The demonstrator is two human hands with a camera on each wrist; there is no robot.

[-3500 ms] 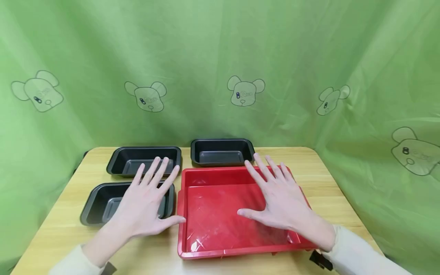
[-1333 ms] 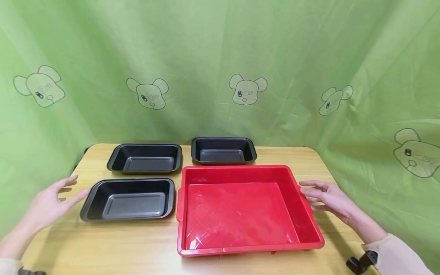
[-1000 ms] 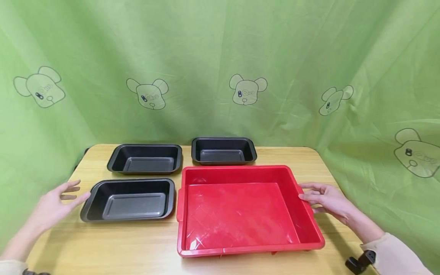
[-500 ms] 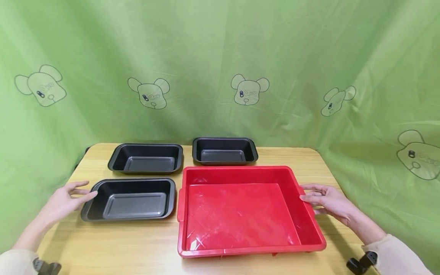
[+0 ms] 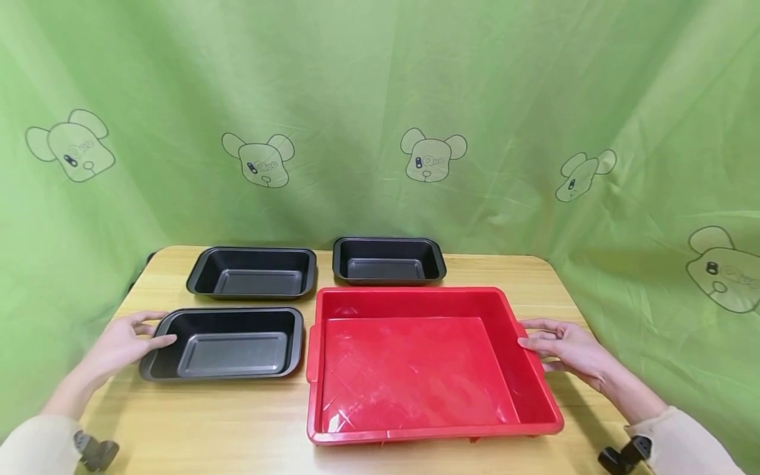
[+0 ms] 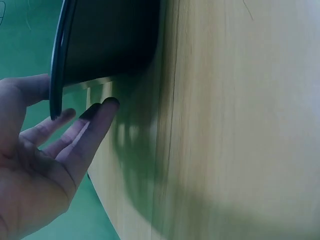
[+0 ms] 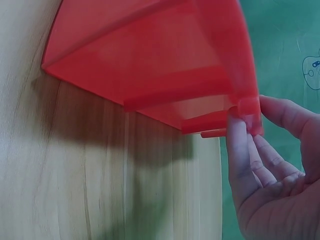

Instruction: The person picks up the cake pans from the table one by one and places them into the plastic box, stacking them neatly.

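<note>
At the table's left, my left hand [image 5: 123,340] holds the left end of the nearer black loaf pan [image 5: 231,359], thumb over the rim and fingers beneath it. In the left wrist view, the pan's rim [image 6: 56,95] lies between the left hand's thumb and fingers [image 6: 95,132]. My right hand [image 5: 572,349] grips the right rim of a red plastic tray [image 5: 410,369]; its thumb lies on top. Fingers [image 7: 239,160] of that hand curl under the tray's red lip [image 7: 248,106] in the right wrist view.
Two more black loaf pans sit along the back: one pan [image 5: 252,272] behind the held one, another pan [image 5: 388,262] behind the tray. All stand on a light wooden table [image 5: 225,429]. A green curtain [image 5: 356,99] with bear-head drawings surrounds the table's back and sides.
From spread over the pans and tray, both hands have moved outward. My right hand has taken hold of the tray's right rim; my left has come in rightward onto the nearer pan's end.
</note>
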